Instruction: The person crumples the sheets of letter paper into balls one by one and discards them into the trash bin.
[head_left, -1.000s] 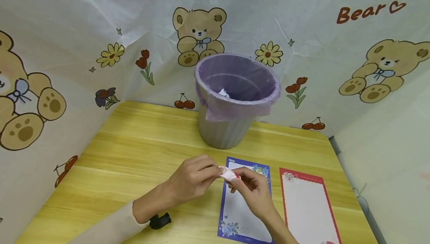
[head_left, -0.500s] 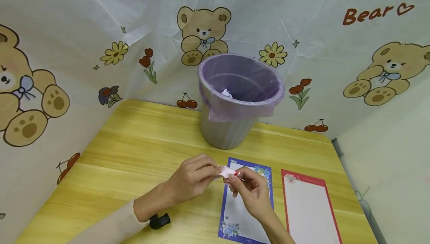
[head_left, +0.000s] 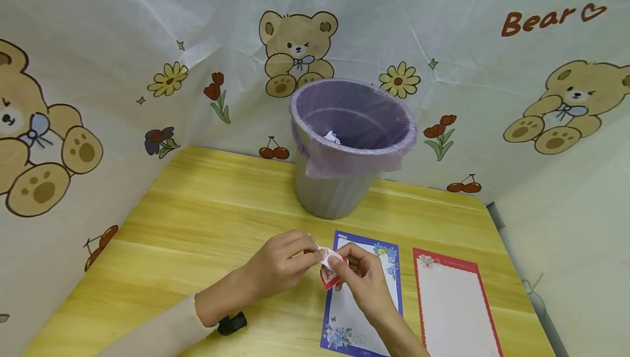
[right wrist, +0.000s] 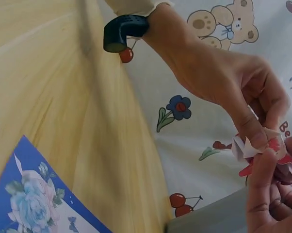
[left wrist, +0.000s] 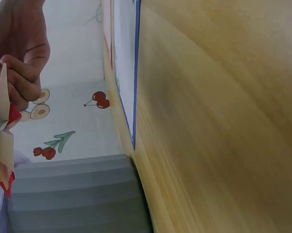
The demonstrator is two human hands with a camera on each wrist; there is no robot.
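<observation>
A small crumpled piece of red-edged white paper (head_left: 330, 276) is held up over the table between both hands. My left hand (head_left: 286, 260) pinches its left end between thumb and fingers. From the other side my right hand (head_left: 368, 278) grips it, thumb on top. Creased folds of the paper (left wrist: 4, 150) show in the left wrist view, with a red corner hanging down. In the right wrist view, the fingertips of both hands meet on the paper (right wrist: 281, 162) and partly hide it. Beneath the hands lies a blue-bordered sheet (head_left: 361, 313) with flower corners.
A red-bordered sheet (head_left: 458, 302) lies to the right on the wooden table (head_left: 197, 209). Behind the hands stands a grey bin (head_left: 332, 193) with a purple liner (head_left: 339, 164) and crumpled white paper (head_left: 332, 137) inside. A bear-print cloth (head_left: 221, 29) covers the walls.
The paper between my hands has turned and opened out somewhat; a red-edged flap now hangs below the fingers. Both hands stay in nearly the same place, and the view has shifted slightly.
</observation>
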